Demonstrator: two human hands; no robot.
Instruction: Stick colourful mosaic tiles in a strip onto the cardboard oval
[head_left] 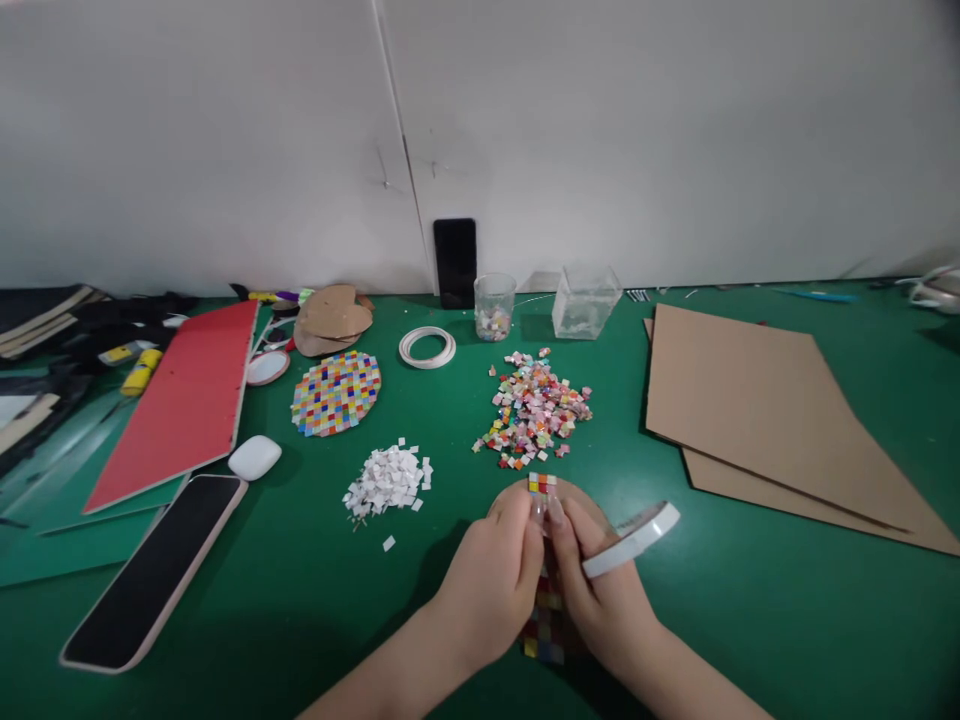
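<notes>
Left hand (491, 585): at the near edge of the table (750, 620), about midway along it; fingertips pinched shut on a small pale piece (541, 512), too small to identify
Right hand (600, 590): just beside the left, fingertips meeting it on the same piece; a tape roll (634, 540) sits round one finger and sticks out toward the right edge
Disc (577, 498): brown cardboard, flat under both hands; a short row of coloured tiles (541, 484) at its far rim, more tiles showing between the wrists
Tile pile (536, 410): loose coloured squares, beyond the disc toward the far edge
White scraps (386, 480): small heap left of the hands, apart from them
Mosaic (336, 392): round, fully tiled, flat, left of the tile pile
Tape ring (427, 347): flat, between mosaic and cup
Cup (493, 307): clear, upright near the far edge, tiles inside
Box (585, 300): clear, just right of the cup
Phone (454, 262): propped upright against the wall at the far edge
Second phone (154, 570): face up near the near-left corner
Red board (184, 400): flat along the left side
Cardboard sheets (765, 420): stacked, at the right side
</notes>
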